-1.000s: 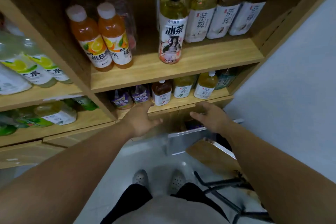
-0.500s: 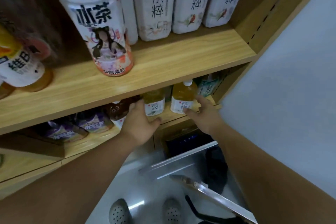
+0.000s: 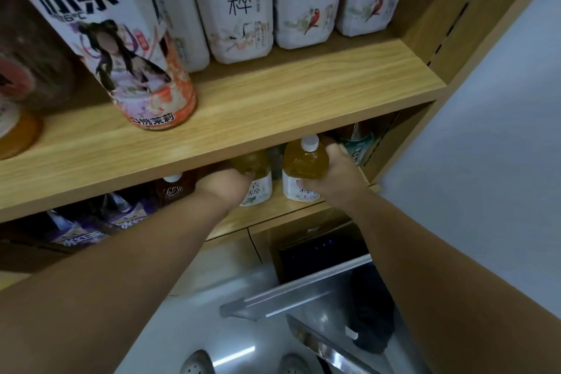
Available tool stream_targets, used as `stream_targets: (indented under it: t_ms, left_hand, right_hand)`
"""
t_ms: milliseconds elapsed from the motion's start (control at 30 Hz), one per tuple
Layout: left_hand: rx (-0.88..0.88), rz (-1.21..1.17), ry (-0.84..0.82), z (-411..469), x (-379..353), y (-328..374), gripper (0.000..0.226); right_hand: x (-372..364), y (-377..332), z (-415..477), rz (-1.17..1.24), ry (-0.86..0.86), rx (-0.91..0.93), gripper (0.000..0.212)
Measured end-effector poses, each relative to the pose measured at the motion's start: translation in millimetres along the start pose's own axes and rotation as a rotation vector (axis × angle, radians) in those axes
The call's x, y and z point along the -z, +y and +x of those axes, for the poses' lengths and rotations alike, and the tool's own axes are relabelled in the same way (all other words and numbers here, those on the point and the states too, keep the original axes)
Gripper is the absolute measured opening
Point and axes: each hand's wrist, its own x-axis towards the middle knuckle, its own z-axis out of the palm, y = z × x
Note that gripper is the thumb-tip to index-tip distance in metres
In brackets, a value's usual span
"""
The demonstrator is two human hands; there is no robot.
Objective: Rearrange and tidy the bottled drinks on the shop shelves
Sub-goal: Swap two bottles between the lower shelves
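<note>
Both our hands are on the lower shelf (image 3: 267, 212), mid-view. Left hand (image 3: 223, 188) holds the left tea bottle (image 3: 258, 188) at its shoulder, with the thumb curled on the front and the fingers hidden behind it. Right hand (image 3: 332, 181) grips the right tea bottle (image 3: 303, 165), with the thumb across the label top and the fingers round the back. Both bottles stand upright on that shelf, long axis vertical, labels facing us. The right one's white cap (image 3: 309, 143) points to 12 o'clock. The left one's top is hidden behind the upper shelf (image 3: 288, 100) edge. The right bottle sits just beside the left one at its 3 o'clock, not touching. Brown bottle (image 3: 174, 190) is at 9 o'clock of our left hand, with purple bottles (image 3: 127, 215) further out at 8. Green bottle (image 3: 359, 144) is at 2 o'clock of our right hand, partly hidden. Large tea bottles (image 3: 243, 9) stand upright on the upper shelf.
</note>
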Motion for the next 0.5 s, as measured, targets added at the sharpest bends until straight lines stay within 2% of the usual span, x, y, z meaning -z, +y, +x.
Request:
stream_targets:
  t_ms: [100, 200, 267, 400, 500]
  left_hand:
    - [-0.044, 0.035, 0.018, 2, -4, -3, 0.041]
    - [-0.028, -0.018, 0.051, -2, -3, -1, 0.031]
    - [-0.079, -0.018, 0.116, -1, -5, -1, 0.024]
    - [-0.080, -0.070, 0.133, -1, -10, -1, 0.031]
    - [-0.104, -0.127, 0.165, -5, -13, -4, 0.031]
  right_hand:
    - [-3, 5, 0, -0.065, 0.032, 0.030, 0.066]
    - [-4, 12, 0, 0.001, 0.041, 0.029, 0.070]
    - [-5, 13, -3, 0.057, 0.027, 0.043, 0.067]
    - [-3, 14, -10, 0.136, 0.037, 0.063, 0.064]
    - [-2, 17, -22, 0.216, 0.060, 0.047, 0.075]
